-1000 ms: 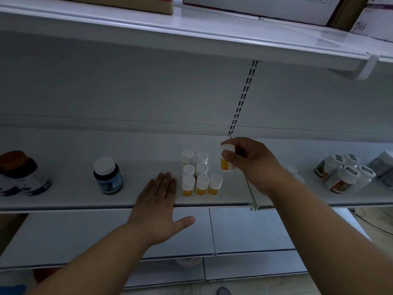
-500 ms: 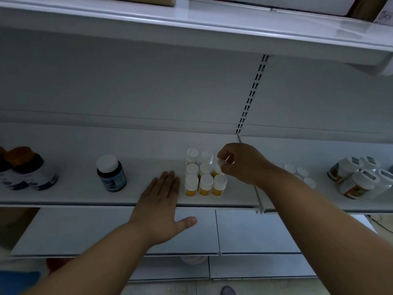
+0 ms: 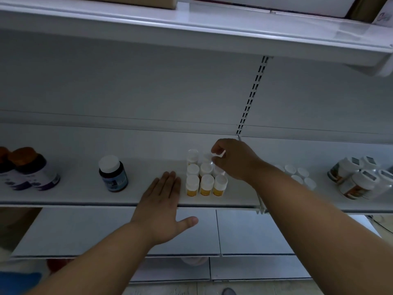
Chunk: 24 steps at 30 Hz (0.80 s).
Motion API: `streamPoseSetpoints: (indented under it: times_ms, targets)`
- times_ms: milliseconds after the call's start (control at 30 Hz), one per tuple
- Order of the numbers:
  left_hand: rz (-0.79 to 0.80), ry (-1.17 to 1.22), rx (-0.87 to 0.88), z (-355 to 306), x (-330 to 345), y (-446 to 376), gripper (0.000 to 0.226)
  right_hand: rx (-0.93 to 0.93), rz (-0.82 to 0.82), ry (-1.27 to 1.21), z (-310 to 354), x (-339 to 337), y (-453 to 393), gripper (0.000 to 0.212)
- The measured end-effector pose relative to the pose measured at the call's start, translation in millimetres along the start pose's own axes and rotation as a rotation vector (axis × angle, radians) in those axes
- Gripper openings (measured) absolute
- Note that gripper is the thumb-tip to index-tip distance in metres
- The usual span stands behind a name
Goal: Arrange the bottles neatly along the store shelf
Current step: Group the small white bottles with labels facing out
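Observation:
Several small white-capped bottles with yellow labels (image 3: 205,181) stand in tight rows on the white shelf (image 3: 85,196). My right hand (image 3: 231,159) hovers over the back right of this group, fingers curled round the white cap of one bottle (image 3: 221,154) at the rear of the right column. My left hand (image 3: 162,201) lies flat on the shelf's front edge, fingers straight, just left of the group and holding nothing. The body of the gripped bottle is hidden behind my right hand.
A dark bottle with a white cap (image 3: 112,173) stands left of the group. Brown-capped bottles (image 3: 32,169) sit at the far left. More small white bottles (image 3: 297,173) and larger white jars (image 3: 359,177) are at the right. Cardboard boxes rest on the upper shelf (image 3: 191,24).
My right hand carried the bottle down from beside the group and set it into the right column at the back. My left hand stayed flat on the shelf edge.

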<state>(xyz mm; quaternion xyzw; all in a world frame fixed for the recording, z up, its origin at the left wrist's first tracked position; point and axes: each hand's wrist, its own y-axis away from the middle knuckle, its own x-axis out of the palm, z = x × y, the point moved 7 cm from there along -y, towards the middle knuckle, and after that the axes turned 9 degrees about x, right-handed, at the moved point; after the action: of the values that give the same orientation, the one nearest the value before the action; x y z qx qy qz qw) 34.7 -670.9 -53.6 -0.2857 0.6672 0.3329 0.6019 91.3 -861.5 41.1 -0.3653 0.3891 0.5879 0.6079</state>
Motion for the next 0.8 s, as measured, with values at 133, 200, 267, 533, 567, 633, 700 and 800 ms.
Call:
streamPoseSetpoints:
  times_ms: [133,200,267,533,567,633,700,800]
  targets:
    - [0.012,0.002,-0.001,0,0,0,0.120,-0.065,0.062,0.120,13,9,-22,0.025]
    - [0.013,0.000,-0.001,0,0,0,0.120,-0.117,0.124,0.122,19,12,-27,0.024]
    - [0.011,-0.002,-0.001,0,0,0,0.120,-0.140,0.149,0.124,20,12,-30,0.025]
    - [0.005,0.019,0.001,0,1,0,0.121,-0.078,-0.041,-0.038,12,-24,-21,0.026]
    - [0.001,0.022,0.000,0,1,0,0.121,-0.049,-0.068,-0.133,12,-35,-13,0.026]
    - [-0.011,0.027,-0.004,0,1,0,0.120,0.024,-0.019,-0.508,12,-46,9,0.026]
    - [-0.015,0.019,-0.005,1,2,0,0.120,0.085,0.130,-1.016,18,-44,37,0.028]
    - [-0.016,-0.002,0.001,0,0,0,0.119,0.115,0.307,-1.531,34,-34,73,0.033]
